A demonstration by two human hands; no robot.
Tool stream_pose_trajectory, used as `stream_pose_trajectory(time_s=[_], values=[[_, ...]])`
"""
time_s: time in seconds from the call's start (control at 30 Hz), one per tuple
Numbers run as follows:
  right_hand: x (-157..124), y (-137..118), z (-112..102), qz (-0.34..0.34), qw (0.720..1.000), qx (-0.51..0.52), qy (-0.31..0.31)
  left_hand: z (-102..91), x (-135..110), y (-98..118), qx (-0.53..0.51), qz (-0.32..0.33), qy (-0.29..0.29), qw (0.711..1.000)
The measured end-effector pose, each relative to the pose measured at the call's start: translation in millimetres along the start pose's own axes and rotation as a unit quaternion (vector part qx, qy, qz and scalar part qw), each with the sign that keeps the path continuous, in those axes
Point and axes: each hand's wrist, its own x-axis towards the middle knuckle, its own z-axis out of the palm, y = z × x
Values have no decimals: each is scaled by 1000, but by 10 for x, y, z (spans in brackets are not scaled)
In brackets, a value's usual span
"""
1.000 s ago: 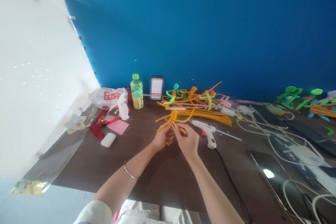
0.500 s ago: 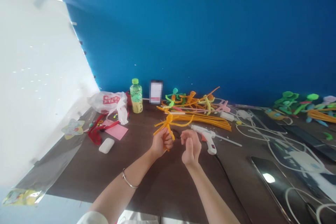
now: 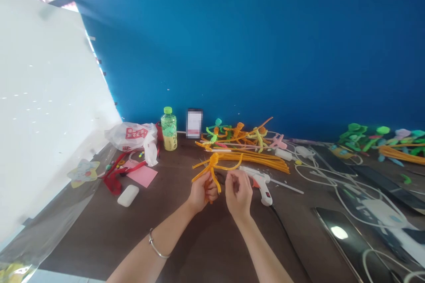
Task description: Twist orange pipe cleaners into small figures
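Observation:
My left hand (image 3: 203,193) is shut on the lower end of an orange pipe-cleaner figure (image 3: 212,169), whose looped head and arms stick up above the fingers. My right hand (image 3: 237,194) hangs just to the right, fingers loosely curled, touching nothing I can see. Behind it lies a white hot-glue gun (image 3: 262,184) on the dark table (image 3: 199,247). A bundle of straight orange pipe cleaners (image 3: 262,161) stretches beyond the figure.
A heap of finished pipe-cleaner figures (image 3: 232,135) lies against the blue wall (image 3: 249,44), beside a green-capped bottle (image 3: 169,129) and plastic bag (image 3: 131,135). Pink paper (image 3: 141,175) and a white box (image 3: 128,195) lie left. A dark tablet (image 3: 348,241) and white cables lie right.
My right hand has let go of the figure's lower part and moved right, its fingers now curled. My left hand keeps the figure, and the whole view has tilted slightly upward.

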Motion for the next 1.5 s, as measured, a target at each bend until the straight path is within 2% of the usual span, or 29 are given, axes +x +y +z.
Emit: stream_pose_trajectory(time_s=[0.47,0.6,0.83,1.17,1.5], values=[[-48,54,16,7,1000,12,-26,-24,6,-14,-17,5,21,1000],[-56,61,14,-15,998,39,-40,-24,10,-11,-22,12,26,999],[-53,93,41,-30,999,2,-13,-49,22,-19,-26,14,26,999],[-30,132,65,-24,999,-33,21,-101,87,97,-23,64,10,998],[-39,125,118,-2,1000,-12,-8,-95,113,143,-10,97,15,995]])
